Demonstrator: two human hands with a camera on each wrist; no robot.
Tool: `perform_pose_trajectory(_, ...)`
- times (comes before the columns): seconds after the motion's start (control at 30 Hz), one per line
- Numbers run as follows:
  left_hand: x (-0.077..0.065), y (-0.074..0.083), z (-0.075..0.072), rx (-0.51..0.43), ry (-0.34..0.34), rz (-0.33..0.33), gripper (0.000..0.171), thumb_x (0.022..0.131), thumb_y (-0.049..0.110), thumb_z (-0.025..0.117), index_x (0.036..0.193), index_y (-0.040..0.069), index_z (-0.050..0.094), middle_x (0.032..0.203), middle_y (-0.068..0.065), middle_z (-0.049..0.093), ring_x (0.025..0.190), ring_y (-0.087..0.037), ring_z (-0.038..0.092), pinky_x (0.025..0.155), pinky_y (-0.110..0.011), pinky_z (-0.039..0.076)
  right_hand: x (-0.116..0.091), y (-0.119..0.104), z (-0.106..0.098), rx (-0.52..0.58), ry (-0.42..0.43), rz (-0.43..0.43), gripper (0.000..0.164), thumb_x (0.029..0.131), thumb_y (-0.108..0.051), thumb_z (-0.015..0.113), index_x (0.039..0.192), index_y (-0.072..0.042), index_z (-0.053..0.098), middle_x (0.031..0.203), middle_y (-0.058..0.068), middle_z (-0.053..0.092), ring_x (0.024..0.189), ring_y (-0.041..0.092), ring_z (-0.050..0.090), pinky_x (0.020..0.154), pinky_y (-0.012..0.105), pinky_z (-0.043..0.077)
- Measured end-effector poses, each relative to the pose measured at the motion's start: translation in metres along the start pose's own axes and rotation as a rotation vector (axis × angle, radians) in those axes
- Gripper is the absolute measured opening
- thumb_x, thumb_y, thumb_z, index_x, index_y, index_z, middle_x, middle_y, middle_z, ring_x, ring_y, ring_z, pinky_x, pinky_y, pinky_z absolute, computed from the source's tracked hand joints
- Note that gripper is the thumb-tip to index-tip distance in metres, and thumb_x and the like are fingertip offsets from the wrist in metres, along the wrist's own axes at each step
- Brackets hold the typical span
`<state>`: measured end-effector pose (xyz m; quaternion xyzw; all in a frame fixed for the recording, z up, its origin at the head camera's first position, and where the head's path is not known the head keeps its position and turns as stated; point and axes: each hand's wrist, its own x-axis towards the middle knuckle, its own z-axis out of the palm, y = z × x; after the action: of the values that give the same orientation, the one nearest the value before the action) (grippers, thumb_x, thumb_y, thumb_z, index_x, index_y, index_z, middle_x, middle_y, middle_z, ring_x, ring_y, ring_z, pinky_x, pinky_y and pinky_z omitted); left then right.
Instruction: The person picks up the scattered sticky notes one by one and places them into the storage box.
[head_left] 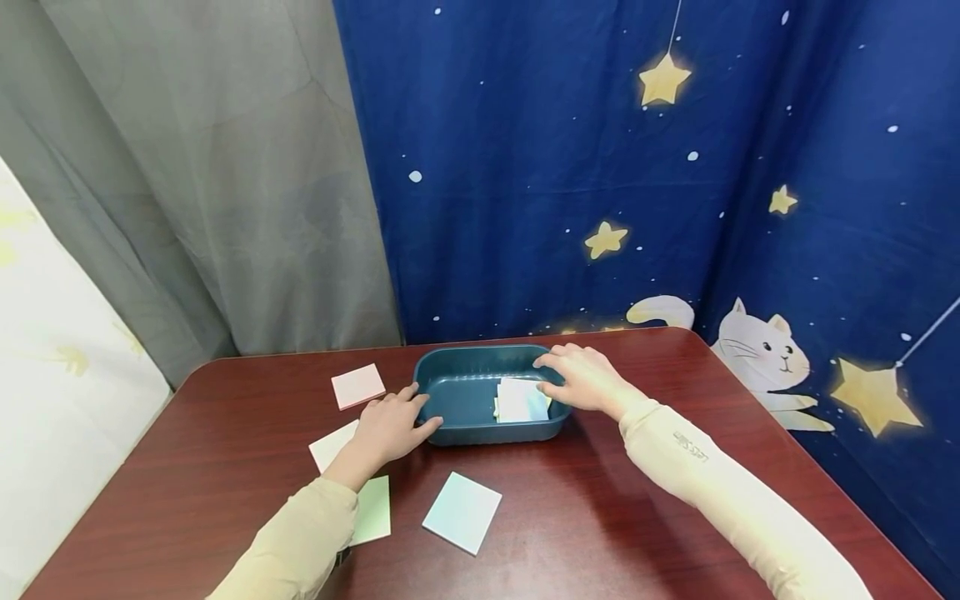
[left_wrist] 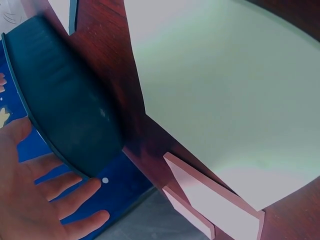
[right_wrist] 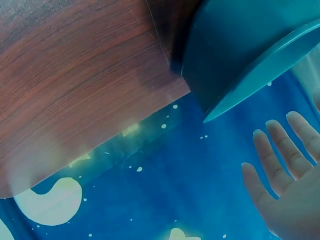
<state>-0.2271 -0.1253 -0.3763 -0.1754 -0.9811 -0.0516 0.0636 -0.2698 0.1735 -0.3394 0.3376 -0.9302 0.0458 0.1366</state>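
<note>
A dark teal plastic basin [head_left: 487, 434] sits near the table's far edge. In its right half lies a small stack of pale sticky notes [head_left: 521, 402], with yellow showing at the edges. My left hand [head_left: 386, 427] is at the basin's left end, its fingers spread along the rim; the left wrist view has the thumb and fingertips at that rim [left_wrist: 44, 139]. At the opposite end, my right hand [head_left: 585, 379] reaches over the basin with fingers spread and nothing held. The right wrist view shows its fingers [right_wrist: 274, 165] apart from the basin's outer wall.
Left of the basin lie a pink note pad [head_left: 358, 386] and a pale pad [head_left: 330, 447] partly behind my left hand. Closer to me are a green pad [head_left: 373, 510], partly covered by my sleeve, and a light blue pad [head_left: 462, 512]. Curtains [head_left: 525, 167] hang behind the table.
</note>
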Motion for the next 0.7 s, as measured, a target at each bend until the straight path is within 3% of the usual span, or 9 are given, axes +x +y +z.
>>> perform_pose_trajectory(0.33,-0.003,0.0,0.001,0.013,0.043,0.009,0.053,0.084,0.046,0.051,0.118,0.006,0.056,0.123,-0.016,0.048,0.101,-0.033,0.051,0.08,-0.05,0.039,-0.013,0.001,0.007,-0.002,0.08,0.047,0.042,0.076,-0.047,0.061,0.104,-0.015,0.065,0.095,0.001,0.059,0.085,0.019,0.053,0.069,0.036,0.044)
perform_pose_trajectory(0.7,-0.013,0.002,-0.003,0.015,0.124,0.055,0.05,0.082,0.043,0.054,0.115,0.005,0.058,0.114,-0.015,0.055,0.098,-0.031,0.054,0.079,-0.048,0.041,-0.029,0.001,0.016,0.023,0.068,0.106,0.055,0.071,-0.06,0.058,0.105,-0.016,0.064,0.102,0.002,0.058,0.093,0.02,0.051,0.074,0.038,0.043)
